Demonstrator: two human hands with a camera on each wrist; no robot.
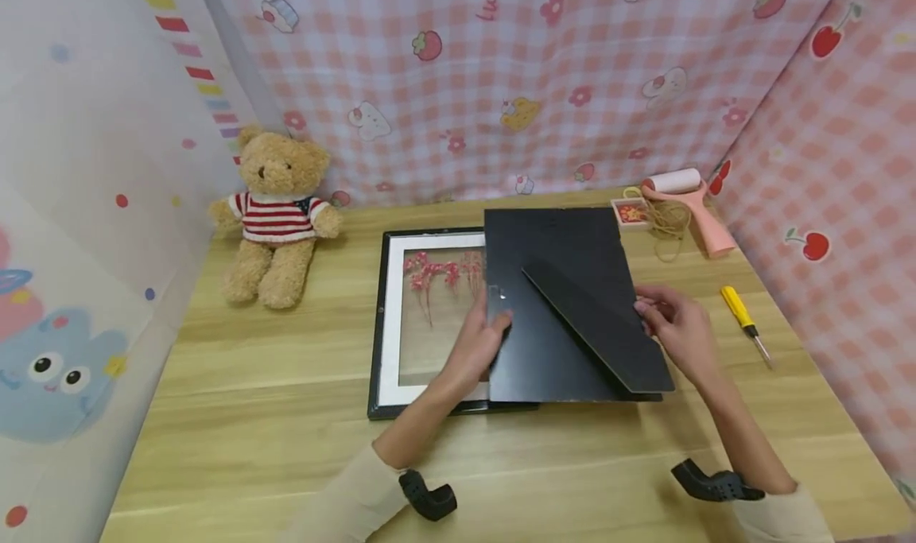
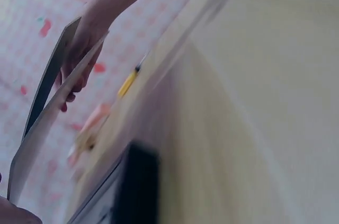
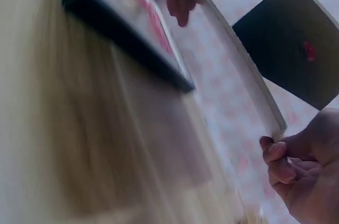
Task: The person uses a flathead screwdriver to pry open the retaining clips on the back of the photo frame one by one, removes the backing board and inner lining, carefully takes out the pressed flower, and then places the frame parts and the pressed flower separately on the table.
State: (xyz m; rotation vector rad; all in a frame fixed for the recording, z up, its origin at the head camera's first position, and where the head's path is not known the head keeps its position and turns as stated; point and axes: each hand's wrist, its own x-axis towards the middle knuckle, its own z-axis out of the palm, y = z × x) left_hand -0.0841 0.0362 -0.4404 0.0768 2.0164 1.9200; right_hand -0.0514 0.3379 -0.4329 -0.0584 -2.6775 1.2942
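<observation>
A black picture-frame backing board (image 1: 525, 360) with a hinged stand leg (image 1: 601, 328) is held above the table between both hands. My left hand (image 1: 475, 340) grips its left edge, thumb on the black face. At the right edge, my right hand (image 1: 676, 328) pinches the board between thumb and fingers. The black picture frame (image 1: 377, 328) lies on the table below, its right part hidden by the board. Inside its white mat, pink dried flowers (image 1: 434, 271) show in the upper part. From the right wrist view, the board (image 3: 249, 70) appears nearly edge-on, raised above the frame (image 3: 127, 44).
A teddy bear (image 1: 279, 217) in a striped sweater sits at the back left. Toward the back right are a pink lint roller (image 1: 704, 217), a coil of twine (image 1: 669, 219) and a small box (image 1: 631, 212). A yellow screwdriver (image 1: 740, 312) lies near the right edge.
</observation>
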